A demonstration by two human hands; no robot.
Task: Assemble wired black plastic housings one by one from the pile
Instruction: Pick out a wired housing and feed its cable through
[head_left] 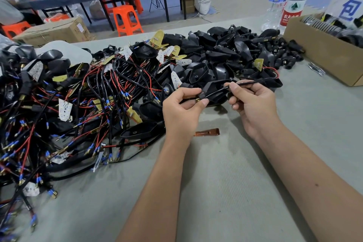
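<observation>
My left hand (181, 110) grips a black plastic housing (214, 89) by its stem, thumb and fingers curled round it just above the table. My right hand (251, 102) pinches the black sleeved wire (253, 82) that runs from the housing to the right, ending in a red wire and a small yellow LED board (258, 64). Behind the hands lies the pile of empty black housings (225, 53). A big tangle of wired housings with red and black leads (78, 104) covers the table's left half.
A small brown tool (207, 132) lies on the grey table cover (216, 182) below my hands. A cardboard box (324, 51) with parts stands at the right, two water bottles (286, 0) behind it. Orange stools and another table stand in the background.
</observation>
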